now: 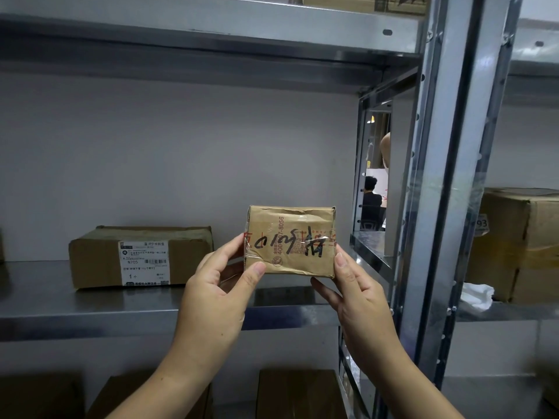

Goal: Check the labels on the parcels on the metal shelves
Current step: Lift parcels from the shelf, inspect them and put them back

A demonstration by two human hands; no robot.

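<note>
Small brown parcel (pixel 289 241) held up above the metal shelf (pixel 90 303), pinched between left hand (pixel 213 293) at its lower left corner and right hand (pixel 360 297) at its lower right, handwritten face toward the camera.

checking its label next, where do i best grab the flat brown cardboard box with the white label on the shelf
Probably by its two short ends, coming from the front. The flat brown cardboard box with the white label lies flat on the metal shelf with its long labelled face outward and bare shelf at both ends, so fingers fit there and stay off the label.
</note>
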